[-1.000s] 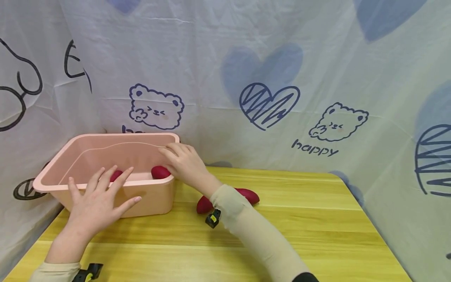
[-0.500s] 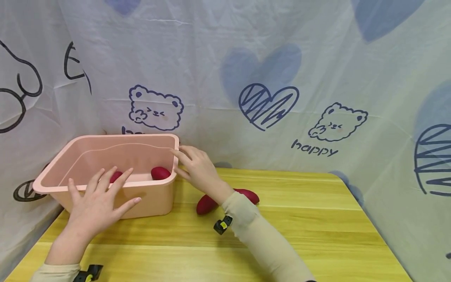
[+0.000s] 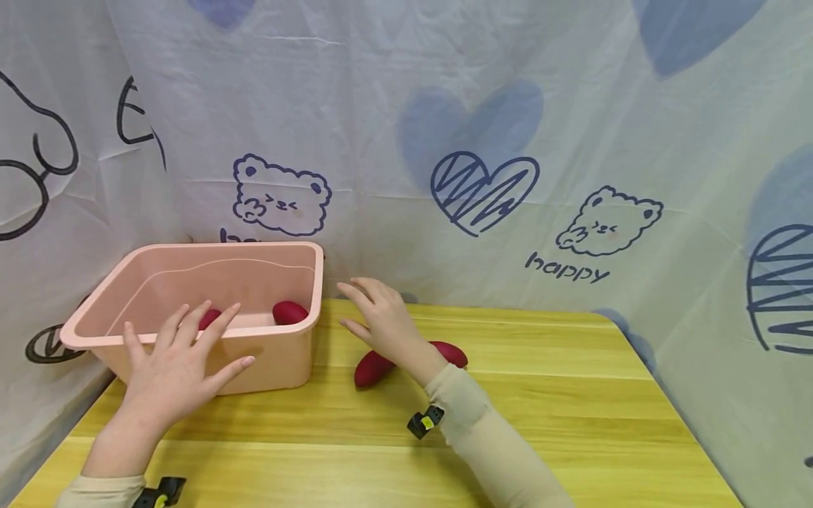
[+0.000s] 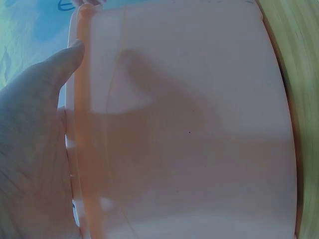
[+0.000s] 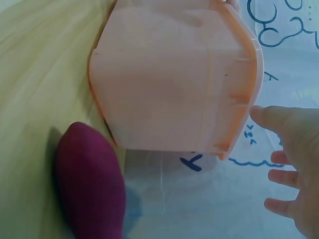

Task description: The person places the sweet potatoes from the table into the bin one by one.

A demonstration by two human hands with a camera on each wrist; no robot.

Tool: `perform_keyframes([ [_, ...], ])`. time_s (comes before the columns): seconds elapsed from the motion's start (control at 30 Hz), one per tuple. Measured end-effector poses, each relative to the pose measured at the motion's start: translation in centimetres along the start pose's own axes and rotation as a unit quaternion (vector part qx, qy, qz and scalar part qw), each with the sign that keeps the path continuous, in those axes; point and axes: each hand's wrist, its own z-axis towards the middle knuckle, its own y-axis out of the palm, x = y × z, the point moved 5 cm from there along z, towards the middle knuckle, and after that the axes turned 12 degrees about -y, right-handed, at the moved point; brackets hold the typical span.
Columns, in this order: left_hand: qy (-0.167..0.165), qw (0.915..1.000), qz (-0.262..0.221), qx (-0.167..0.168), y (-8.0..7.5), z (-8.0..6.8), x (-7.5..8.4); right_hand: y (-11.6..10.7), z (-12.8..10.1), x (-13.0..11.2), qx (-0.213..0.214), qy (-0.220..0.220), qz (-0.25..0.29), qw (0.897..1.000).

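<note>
Right hand (image 3: 384,321) has left pink bin (image 3: 267,360), fingers relaxed, empty, above bench sweet potato (image 3: 371,368) | left hand (image 3: 174,363) flat on bin front.

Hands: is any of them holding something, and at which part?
Nothing is held. The left hand rests with straight fingers on the bin's near rim; the right hand hovers open above the sweet potato.
</note>
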Motion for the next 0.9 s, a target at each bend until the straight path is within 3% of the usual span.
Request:
perform_keyframes([
  [0.47, 0.003, 1.0000, 0.003, 0.002, 0.0, 0.0, 0.0, 0.3, -4.4, 1.1, -0.043, 0.035, 0.006, 0.998],
  [0.73, 0.003, 1.0000, 0.001, 0.003, 0.1, 0.0, -0.1, 0.5, -6.8, 2.1, -0.087, 0.081, 0.040, 0.992],
  [0.9, 0.004, 1.0000, 0.001, 0.005, 0.0, 0.1, -0.1, 0.8, -8.1, 2.8, -0.104, 0.089, 0.030, 0.990],
])
